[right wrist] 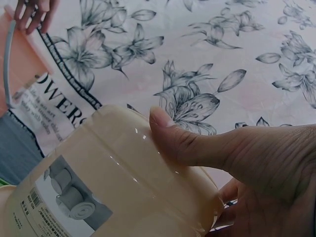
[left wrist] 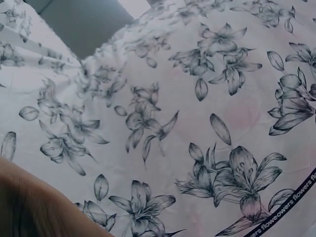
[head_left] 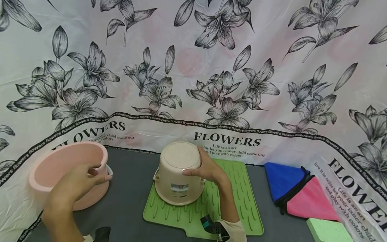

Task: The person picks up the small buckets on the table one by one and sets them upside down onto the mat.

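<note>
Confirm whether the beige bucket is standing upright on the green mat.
No, the beige bucket sits upside down on the green mat, base up, under the right hand.

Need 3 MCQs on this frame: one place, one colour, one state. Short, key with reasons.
1. Where does the beige bucket stand?
A. green ridged mat
B. pink cloth
C. green sponge

2. What colour is the bucket gripped by the left hand?
A. blue
B. pink
C. white

3. How does the beige bucket sit?
A. upright
B. upside down
C. lying flat on its side

Key: 1 A, its rim rests on the green ridged mat. 2 B, the pink bucket is held at its rim. 3 B, its base faces up under the right hand.
</note>
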The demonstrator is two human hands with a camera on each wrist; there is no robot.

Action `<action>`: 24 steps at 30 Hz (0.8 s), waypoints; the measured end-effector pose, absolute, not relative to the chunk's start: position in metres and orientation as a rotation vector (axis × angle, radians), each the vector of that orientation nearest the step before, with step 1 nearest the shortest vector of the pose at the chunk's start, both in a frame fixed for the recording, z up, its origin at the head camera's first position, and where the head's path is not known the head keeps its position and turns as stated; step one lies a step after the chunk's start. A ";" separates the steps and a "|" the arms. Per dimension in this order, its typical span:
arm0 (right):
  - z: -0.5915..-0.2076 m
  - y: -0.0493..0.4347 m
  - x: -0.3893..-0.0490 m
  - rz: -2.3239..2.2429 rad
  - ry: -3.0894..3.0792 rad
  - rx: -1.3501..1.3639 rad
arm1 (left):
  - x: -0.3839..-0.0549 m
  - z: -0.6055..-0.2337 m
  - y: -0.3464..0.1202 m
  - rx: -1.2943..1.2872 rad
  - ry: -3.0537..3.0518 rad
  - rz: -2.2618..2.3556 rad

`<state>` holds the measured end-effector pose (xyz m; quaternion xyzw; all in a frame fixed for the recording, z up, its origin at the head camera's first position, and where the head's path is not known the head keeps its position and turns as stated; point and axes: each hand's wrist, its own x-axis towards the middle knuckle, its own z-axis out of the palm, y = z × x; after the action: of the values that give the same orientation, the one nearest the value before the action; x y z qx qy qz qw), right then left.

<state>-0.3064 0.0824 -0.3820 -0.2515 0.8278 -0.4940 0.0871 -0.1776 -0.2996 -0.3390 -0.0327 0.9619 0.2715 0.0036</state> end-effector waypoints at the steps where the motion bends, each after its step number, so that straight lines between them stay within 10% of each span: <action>1: -0.382 0.082 -0.307 -1.469 2.468 -0.747 | -0.175 -0.338 -0.302 -0.118 3.022 0.840; 12: -0.379 0.083 -0.306 -1.474 2.468 -0.736 | -0.161 -0.344 -0.336 -0.317 3.058 0.672; 24: -0.382 0.084 -0.307 -1.480 2.464 -0.708 | -0.172 -0.369 -0.354 0.010 3.145 0.590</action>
<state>-0.3067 0.0840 -0.3817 -0.2383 0.8289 -0.4980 0.0904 -0.1716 -0.3543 -0.3692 0.0030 0.9824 0.1843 -0.0294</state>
